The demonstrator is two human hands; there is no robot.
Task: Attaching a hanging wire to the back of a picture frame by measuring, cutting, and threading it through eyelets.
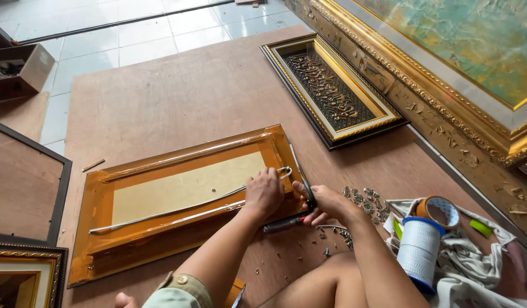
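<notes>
While the person sits on the floor, both hands meet at the right end of a frame back [178, 199] sealed round its edges in glossy brown tape. It lies face down on a wide brown board [178, 91], long axis running from lower left up to the right, so nearly its whole length stretches away to the left of the fingers. Left hand [264, 193] presses down on the taped edge, fingers curled together over a silvery wire [166, 210] that runs lengthwise across the pale backing and ends in a small loop [284, 170] just past the knuckles. Right hand [323, 201] sits just beside it, fingers clamped on a dark slim tool [306, 191] held upright against the frame's corner; another dark tool [281, 223] lies under the wrist. The left hand is the nearer one to the wire; the right works the corner itself.

Off to the right: a white spool of thread with blue rims [418, 248], standing upright on a crumpled white cloth [474, 256], and a roll of brown tape [437, 210] behind it. Small metal bits [366, 199] are scattered between the hand and the spool. Beyond, a black-and-gold frame with a dark ornamental panel [332, 91] lies flat, and a big gilded frame around a greenish painting [446, 74] fills the upper right.
</notes>
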